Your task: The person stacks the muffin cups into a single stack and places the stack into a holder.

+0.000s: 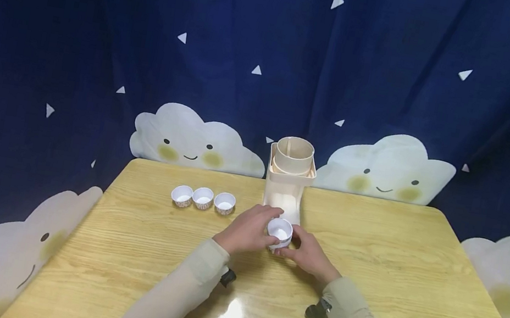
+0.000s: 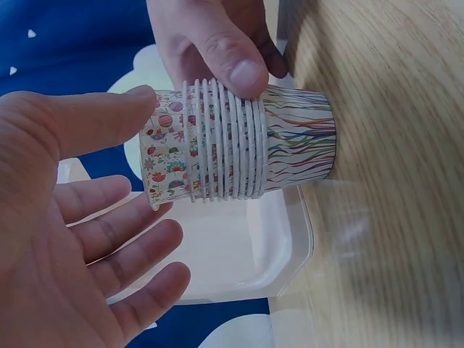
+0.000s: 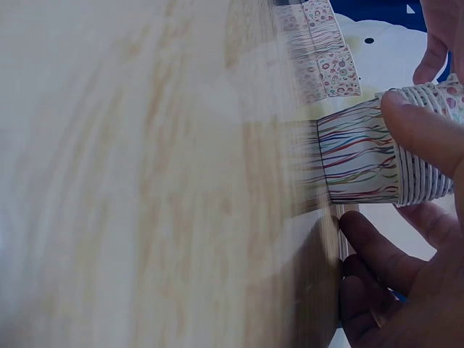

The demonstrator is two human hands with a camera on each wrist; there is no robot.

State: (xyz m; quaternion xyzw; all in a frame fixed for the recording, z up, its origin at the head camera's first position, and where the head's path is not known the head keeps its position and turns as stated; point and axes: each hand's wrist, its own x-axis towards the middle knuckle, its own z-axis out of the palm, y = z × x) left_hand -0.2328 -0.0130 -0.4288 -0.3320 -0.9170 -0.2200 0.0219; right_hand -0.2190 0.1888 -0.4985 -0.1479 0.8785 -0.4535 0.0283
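Observation:
A nested stack of paper cups [image 1: 279, 232] stands upright on the table between both hands, in front of a cream-coloured holder. Seen in the left wrist view, the lowest cup [image 2: 301, 138] has coloured wavy lines, and the top cup [image 2: 168, 163] has a flower print. My left hand [image 1: 251, 229] pinches that top cup near its rim between thumb and fingers, the other fingers spread loosely. From the right side, my right hand [image 1: 312, 254] grips the stack, its thumb [image 3: 417, 123] lying across the rims.
Behind the stack stands the cream-coloured holder [image 1: 284, 191] with a round cup-like part [image 1: 294, 157] on top. To the left, three paper cups [image 1: 202, 198] stand in a row on the wooden table [image 1: 397, 270]. A dark blue curtain [image 1: 255, 31] with clouds hangs behind.

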